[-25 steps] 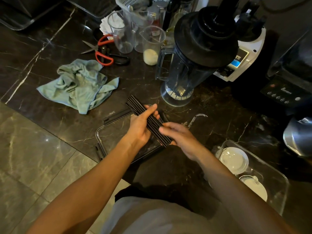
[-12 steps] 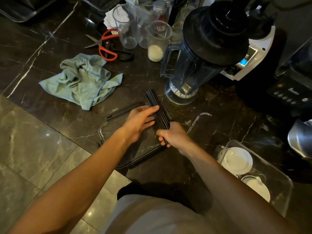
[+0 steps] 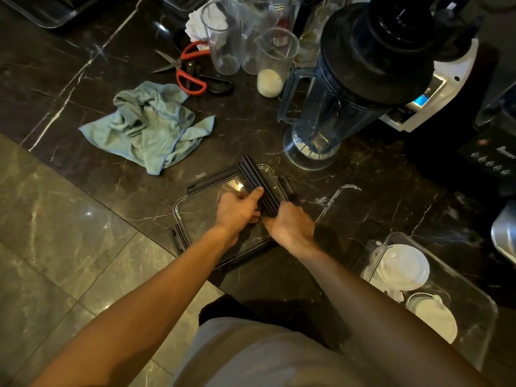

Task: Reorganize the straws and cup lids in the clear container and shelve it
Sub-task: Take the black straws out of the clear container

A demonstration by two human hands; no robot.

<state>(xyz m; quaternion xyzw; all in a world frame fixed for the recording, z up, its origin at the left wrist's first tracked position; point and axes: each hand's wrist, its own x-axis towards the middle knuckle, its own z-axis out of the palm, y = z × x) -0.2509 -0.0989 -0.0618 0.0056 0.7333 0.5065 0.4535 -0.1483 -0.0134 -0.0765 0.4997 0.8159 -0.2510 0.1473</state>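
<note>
On my far left, the teal cloth [image 3: 150,127] lay crumpled on the dark marble counter [image 3: 69,88], and behind it the red-handled scissors [image 3: 190,71] rested beside a cluster of clear measuring cups [image 3: 275,60], one with something white at the bottom. Moving toward the middle, I saw the clear container lid [image 3: 195,219] with its black latches lying flat near the counter's front edge. Above it, my left hand [image 3: 237,210] was closed around the bundle of black straws [image 3: 258,182], thumb stretched along them, while my right hand [image 3: 293,224] gripped the near end of the same bundle, so both hands were together on it, touching or nearly so. The far end of the straws pointed away toward the blender jug [image 3: 335,107], which stood just behind the lid with its black cap on. Farther right, near the counter's front edge, the clear container [image 3: 474,317] sat well apart from my hands, and I could make out two white cup lids [image 3: 405,266] inside it, one nearer me than the other.
</note>
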